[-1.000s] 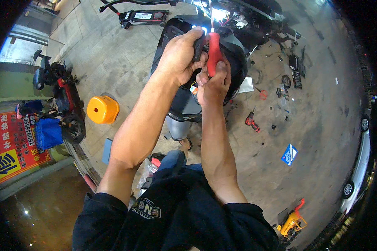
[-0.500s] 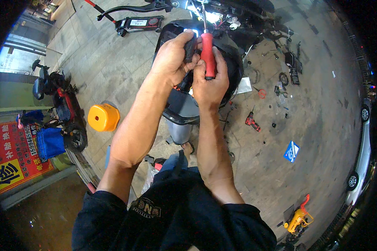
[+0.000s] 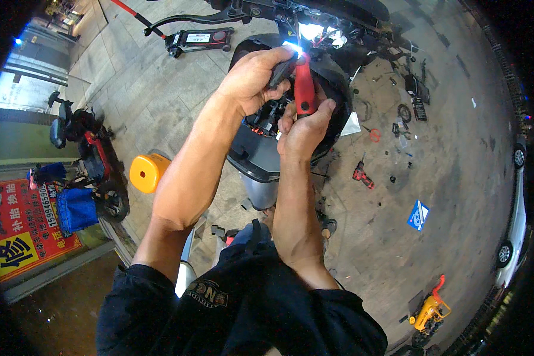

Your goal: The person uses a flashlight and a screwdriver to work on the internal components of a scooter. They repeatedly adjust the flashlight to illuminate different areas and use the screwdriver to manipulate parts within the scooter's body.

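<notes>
My right hand [image 3: 305,130] is closed around the lower end of a screwdriver's red handle [image 3: 304,86]. The shank points away from me toward the brightly lit, exposed workings [image 3: 320,35] of a dark vehicle. Beside it, my left hand [image 3: 256,80] grips a small black lamp [image 3: 282,72] that glows white at its far end, close to the top of the handle. Below both hands sits a black and grey scooter body section [image 3: 258,154], with cables and orange bits showing in its opening. The screwdriver's tip is lost in the glare.
A yellow stool [image 3: 148,173] and a parked scooter [image 3: 95,148] stand on the left, a floor jack [image 3: 199,40] beyond. Rightward on the ground lie a red drill [image 3: 362,175], several loose parts, a blue-and-white packet [image 3: 418,215] and a yellow machine [image 3: 428,313].
The lamp's glowing end has come into sight beside the screwdriver. Both hands have shifted slightly right in the picture, and my right hand sits lower on the handle. The whole view has shifted a little.
</notes>
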Demonstrator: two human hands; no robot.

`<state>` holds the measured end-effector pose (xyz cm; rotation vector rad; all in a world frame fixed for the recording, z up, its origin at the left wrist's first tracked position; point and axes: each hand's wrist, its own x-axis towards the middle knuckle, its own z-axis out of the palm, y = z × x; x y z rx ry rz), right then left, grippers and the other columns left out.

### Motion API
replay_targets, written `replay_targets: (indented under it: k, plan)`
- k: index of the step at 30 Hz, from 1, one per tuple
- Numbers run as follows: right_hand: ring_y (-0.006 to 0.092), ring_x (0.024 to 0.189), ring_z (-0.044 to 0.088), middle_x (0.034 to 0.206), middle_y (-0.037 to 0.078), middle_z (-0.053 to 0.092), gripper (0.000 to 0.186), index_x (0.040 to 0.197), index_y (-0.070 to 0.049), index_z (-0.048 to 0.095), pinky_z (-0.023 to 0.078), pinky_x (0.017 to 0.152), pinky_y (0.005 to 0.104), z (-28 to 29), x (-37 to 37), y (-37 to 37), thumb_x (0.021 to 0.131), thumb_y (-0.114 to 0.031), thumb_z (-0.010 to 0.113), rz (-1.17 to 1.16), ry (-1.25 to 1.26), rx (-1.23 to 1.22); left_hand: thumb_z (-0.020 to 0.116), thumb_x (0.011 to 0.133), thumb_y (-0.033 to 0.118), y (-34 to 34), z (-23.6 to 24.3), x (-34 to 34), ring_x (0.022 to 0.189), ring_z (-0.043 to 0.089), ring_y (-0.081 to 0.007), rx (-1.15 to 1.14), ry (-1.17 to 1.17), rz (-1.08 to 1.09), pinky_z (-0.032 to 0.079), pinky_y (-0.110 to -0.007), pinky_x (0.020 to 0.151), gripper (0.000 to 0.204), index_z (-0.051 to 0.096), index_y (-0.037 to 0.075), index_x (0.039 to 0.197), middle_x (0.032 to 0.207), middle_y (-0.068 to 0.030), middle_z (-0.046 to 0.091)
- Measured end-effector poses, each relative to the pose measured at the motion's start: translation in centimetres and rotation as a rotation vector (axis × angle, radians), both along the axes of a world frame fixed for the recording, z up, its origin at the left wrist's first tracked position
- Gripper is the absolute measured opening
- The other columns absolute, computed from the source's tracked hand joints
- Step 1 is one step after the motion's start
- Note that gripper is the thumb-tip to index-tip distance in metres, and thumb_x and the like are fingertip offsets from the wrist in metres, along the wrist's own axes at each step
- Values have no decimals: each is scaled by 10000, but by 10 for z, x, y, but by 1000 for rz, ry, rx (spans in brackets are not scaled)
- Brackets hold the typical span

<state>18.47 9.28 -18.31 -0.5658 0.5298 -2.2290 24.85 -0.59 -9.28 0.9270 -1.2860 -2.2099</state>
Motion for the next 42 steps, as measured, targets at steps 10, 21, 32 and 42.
replay_targets:
  k: [10, 21, 32, 42]
  plan:
    - [246, 1083, 513, 1182, 189, 486, 526, 1243, 52, 392, 421, 929, 373, -14, 25, -20, 876, -250, 619, -868, 257, 422, 402, 981, 366, 45, 33, 0, 453, 509, -137, 392, 264, -146, 416, -216, 392, 406, 512, -13, 1074, 808, -120, 620]
    - [231, 1049, 535, 1157, 195, 527, 463, 1210, 39, 445, 435, 910, 358, -22, 32, -9, 873, -242, 593, -908, 186, 326, 375, 985, 427, 128, 33, -62, 508, 547, -211, 430, 248, -301, 390, -233, 379, 513, 473, -32, 1193, 942, -200, 604]
    - [231, 999, 558, 1133, 205, 548, 452, 1207, 23, 455, 453, 884, 353, -6, 22, 2, 882, -272, 564, -849, 82, 294, 353, 995, 414, 144, 9, -105, 563, 458, -173, 341, 236, -179, 324, -259, 439, 495, 438, -22, 1214, 979, -155, 543]
    - [230, 954, 578, 1112, 213, 566, 446, 1204, 9, 464, 469, 861, 348, -7, 13, 9, 890, -299, 537, -813, 27, 280, 330, 996, 434, 137, -2, -114, 547, 445, -161, 292, 254, -235, 341, -247, 417, 510, 416, -17, 1218, 981, -149, 532]
